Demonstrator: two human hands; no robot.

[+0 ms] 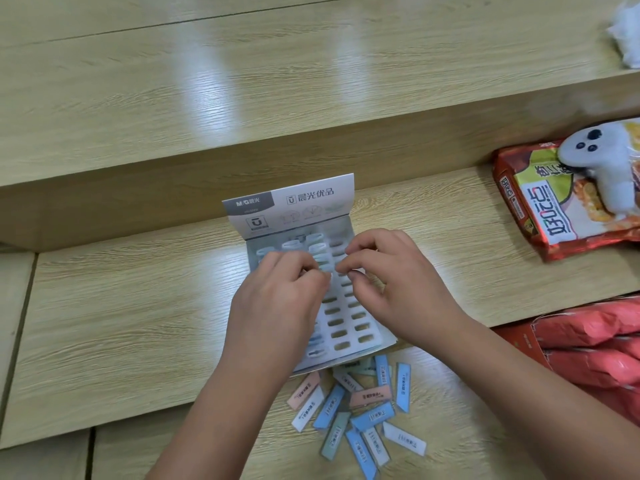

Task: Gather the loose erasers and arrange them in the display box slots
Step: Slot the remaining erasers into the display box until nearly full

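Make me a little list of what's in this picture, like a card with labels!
Place: wooden shelf
Display box: lid flap upright, many slots still empty
Left hand: over the box, fingers curled
Right hand: over the box, fingertips pinched
Held item: too hidden to tell
Loose erasers: pile in front of the box; blue, pink, white, greenish
Snack bag: right side, white controller on top
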